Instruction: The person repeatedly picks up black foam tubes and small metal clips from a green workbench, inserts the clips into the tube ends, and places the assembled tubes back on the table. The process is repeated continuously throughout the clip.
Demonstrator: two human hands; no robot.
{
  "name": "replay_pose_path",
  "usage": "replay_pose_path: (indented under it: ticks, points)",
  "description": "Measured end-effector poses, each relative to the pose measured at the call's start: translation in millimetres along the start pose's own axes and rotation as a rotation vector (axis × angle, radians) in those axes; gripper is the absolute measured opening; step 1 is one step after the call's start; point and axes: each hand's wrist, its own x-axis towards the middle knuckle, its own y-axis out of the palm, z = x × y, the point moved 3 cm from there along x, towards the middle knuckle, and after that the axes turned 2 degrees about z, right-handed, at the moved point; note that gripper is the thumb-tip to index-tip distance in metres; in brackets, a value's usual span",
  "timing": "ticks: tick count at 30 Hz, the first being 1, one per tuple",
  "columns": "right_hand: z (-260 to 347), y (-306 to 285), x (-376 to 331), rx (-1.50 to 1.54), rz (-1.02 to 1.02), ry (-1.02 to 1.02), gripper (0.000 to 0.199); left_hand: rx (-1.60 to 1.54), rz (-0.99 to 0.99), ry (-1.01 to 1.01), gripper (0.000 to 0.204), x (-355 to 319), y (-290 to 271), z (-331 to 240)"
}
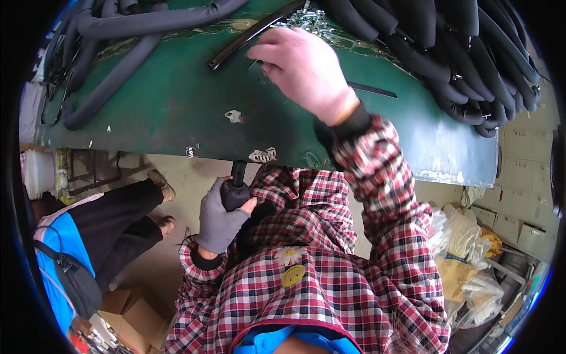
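Observation:
My left hand [221, 218], in a grey glove with bare fingertips, is closed around a black foam-padded tube [236, 194] below the table's near edge. A bare black metal end [239, 173] sticks up out of the padding; the tube's lower part is hidden. Over the green table [177, 112], my right hand [306, 71] wears a pink glove. Its fingers pinch a thin, small metal piece [253, 64], too small to name exactly. Just beyond this hand lies a heap of small silvery metal fasteners [311, 22]. A long black metal bar [250, 38] rests left of the heap.
Black padded tubes [109, 88] lie at the table's far left, and a large pile of them [466, 65] covers the right. A flat black strip [374, 89] lies near my right wrist. Another person [127, 236] is at left, by a cardboard box [135, 318]. Plastic bags [466, 265] stand at right.

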Motion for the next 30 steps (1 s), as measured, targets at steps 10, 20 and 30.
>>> replay_pose_path:
  ticks: [10, 20, 30]
  points:
    - [2.3, 32.2, 9.6, 0.461, 0.275, 0.291, 0.014, -0.367, -0.165, 0.028, 0.033, -21.0, -13.3, -6.0]
    - [121.6, 78.3, -135.4, 2.055, 0.144, 1.07, 0.026, -0.353, -0.293, 0.265, 0.04, -9.3, -0.2, -33.3]
    - [140.8, 89.5, -146.4, 2.043, 0.091, 0.981, 0.047, -0.27, -0.205, 0.228, 0.034, 8.5, 2.0, -2.3]
